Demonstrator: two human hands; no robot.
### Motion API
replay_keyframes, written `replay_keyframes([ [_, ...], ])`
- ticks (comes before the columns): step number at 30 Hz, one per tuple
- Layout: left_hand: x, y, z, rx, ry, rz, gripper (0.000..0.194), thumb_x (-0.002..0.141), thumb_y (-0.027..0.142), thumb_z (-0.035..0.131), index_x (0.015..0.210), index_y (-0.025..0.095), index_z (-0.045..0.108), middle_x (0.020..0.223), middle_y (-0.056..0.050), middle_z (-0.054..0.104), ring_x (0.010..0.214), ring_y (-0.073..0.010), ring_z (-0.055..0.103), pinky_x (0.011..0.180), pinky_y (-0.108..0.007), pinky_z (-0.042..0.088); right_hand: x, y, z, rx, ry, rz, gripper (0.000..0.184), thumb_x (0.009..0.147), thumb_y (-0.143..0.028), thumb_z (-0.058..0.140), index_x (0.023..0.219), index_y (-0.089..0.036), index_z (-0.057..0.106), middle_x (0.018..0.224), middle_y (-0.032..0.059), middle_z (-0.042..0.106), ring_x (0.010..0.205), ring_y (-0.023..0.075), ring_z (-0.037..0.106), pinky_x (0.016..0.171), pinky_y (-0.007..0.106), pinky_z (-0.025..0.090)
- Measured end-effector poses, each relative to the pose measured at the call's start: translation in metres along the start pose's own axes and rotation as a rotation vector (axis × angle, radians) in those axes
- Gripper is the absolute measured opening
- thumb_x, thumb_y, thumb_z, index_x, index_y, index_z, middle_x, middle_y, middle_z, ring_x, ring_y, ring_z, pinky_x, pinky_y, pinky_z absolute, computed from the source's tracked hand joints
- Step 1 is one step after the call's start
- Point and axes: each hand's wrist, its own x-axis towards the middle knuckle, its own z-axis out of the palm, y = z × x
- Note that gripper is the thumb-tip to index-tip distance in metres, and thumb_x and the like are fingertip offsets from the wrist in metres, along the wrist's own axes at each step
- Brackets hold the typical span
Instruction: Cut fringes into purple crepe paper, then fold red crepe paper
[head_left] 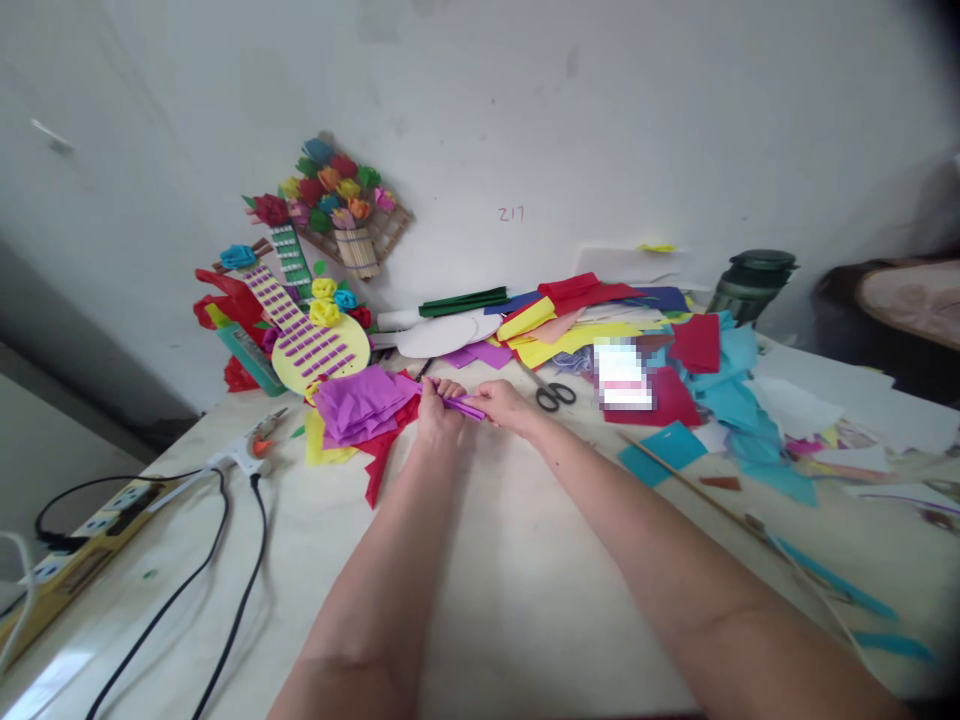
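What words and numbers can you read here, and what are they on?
"217" on the wall, in red handwriting; the first mark could be a Z.
Power strip: any print is too small and blurred to read.
White item: pixelated, so unreadable.
I can read nothing else.

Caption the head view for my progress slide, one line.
Left hand and right hand grip a purple strip between purple sheets and dark-handled scissors.

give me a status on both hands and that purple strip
Left hand and right hand both gripping purple strip. Purple sheets lying left of it. Scissors close by right hand, not blocking the strip.
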Motion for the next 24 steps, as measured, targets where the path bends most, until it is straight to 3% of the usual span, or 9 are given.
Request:
replay_keyframes([
  [5,0.0,0.009,-0.005,-0.023,0.034,-0.022,0.046,0.093,0.042,0.023,0.054,0.019,0.026,0.043,0.007,0.013,0.034,-0.0052,0.014,0.033,-0.018,0.011,0.001,0.001,0.005,0.006,-0.038,0.043,0.02,0.076,-0.018,0.06,0.06,-0.016,0.049,0.043,-0.0067,0.049,0.036,0.0053,0.044,0.034,0.015,0.03],
  [9,0.001,0.012,-0.006,-0.025,0.053,-0.013,0.046,0.093,0.042,0.022,0.054,0.019,0.023,0.043,0.007,0.014,0.033,-0.0051,0.014,0.032,-0.017,0.012,0.004,0.004,0.002,0.089,-0.048,-0.034,0.014,0.072,-0.007,0.059,0.076,-0.017,0.051,0.047,-0.0079,0.053,0.039,0.0071,0.05,0.035,0.015,0.035],
  [12,0.004,0.01,-0.006,-0.048,0.067,-0.003,0.045,0.093,0.044,0.02,0.056,0.018,0.027,0.044,0.006,0.021,0.034,-0.0045,0.021,0.033,-0.015,0.02,0.004,0.007,-0.004,0.123,-0.181,-0.048,0.013,0.071,-0.003,0.055,0.07,-0.016,0.054,0.048,-0.0066,0.055,0.04,0.0066,0.051,0.039,0.016,0.039],
  [15,0.006,0.004,-0.007,-0.001,0.121,0.009,0.045,0.089,0.052,0.025,0.064,0.018,0.039,0.055,0.001,0.043,0.044,-0.0072,0.044,0.043,-0.018,0.039,0.006,0.011,-0.013,0.133,-0.256,-0.023,0.012,0.069,-0.002,0.055,0.069,-0.013,0.059,0.05,-0.0042,0.057,0.042,0.0067,0.053,0.044,0.017,0.043],
  [18,0.006,-0.004,-0.009,0.096,0.097,0.013,0.053,0.078,0.069,0.031,0.084,0.02,0.048,0.084,-0.008,0.059,0.073,-0.0178,0.061,0.06,-0.031,0.051,0.011,0.017,-0.022,0.188,-0.096,-0.072,0.01,0.069,-0.005,0.056,0.073,-0.013,0.061,0.051,-0.0036,0.057,0.045,0.0071,0.053,0.045,0.018,0.044],
  [21,0.004,-0.012,-0.011,0.157,0.062,-0.015,0.059,0.073,0.074,0.034,0.101,0.022,0.045,0.105,-0.013,0.058,0.093,-0.0234,0.061,0.07,-0.036,0.052,0.018,0.023,-0.03,0.198,0.181,-0.104,0.012,0.071,-0.008,0.055,0.08,-0.015,0.06,0.057,-0.0036,0.055,0.047,0.007,0.051,0.041,0.016,0.04],
  [24,0.004,-0.019,-0.013,0.224,0.032,-0.032,0.059,0.075,0.071,0.034,0.108,0.023,0.041,0.112,-0.016,0.056,0.098,-0.0244,0.06,0.074,-0.036,0.051,0.023,0.03,-0.036,0.155,0.301,-0.109,0.024,0.071,-0.009,0.053,0.093,-0.017,0.06,0.072,-0.0016,0.057,0.051,0.0065,0.051,0.039,0.015,0.037],
])
